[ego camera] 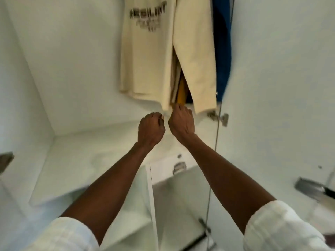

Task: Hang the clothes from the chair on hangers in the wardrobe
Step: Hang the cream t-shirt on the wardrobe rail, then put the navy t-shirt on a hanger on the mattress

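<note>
Clothes hang inside the white wardrobe. A cream T-shirt point(146, 51) with dark lettering is on the left and a cream garment point(195, 57) is to its right. A yellow garment point(181, 91) shows in the gap between them, and a blue garment point(222, 46) hangs at the far right. My right hand point(181, 122) reaches up to the gap, and its fingertips pinch the yellow garment's lower edge. My left hand point(151, 128) is curled into a fist just below the cream T-shirt's hem, with nothing visibly in it. The picture is blurred.
The wardrobe floor point(76, 165) lies below the hands. A drawer front with a metal handle point(179, 167) sits under my right forearm. The open wardrobe door point(272, 87) stands at the right on a hinge point(218, 117).
</note>
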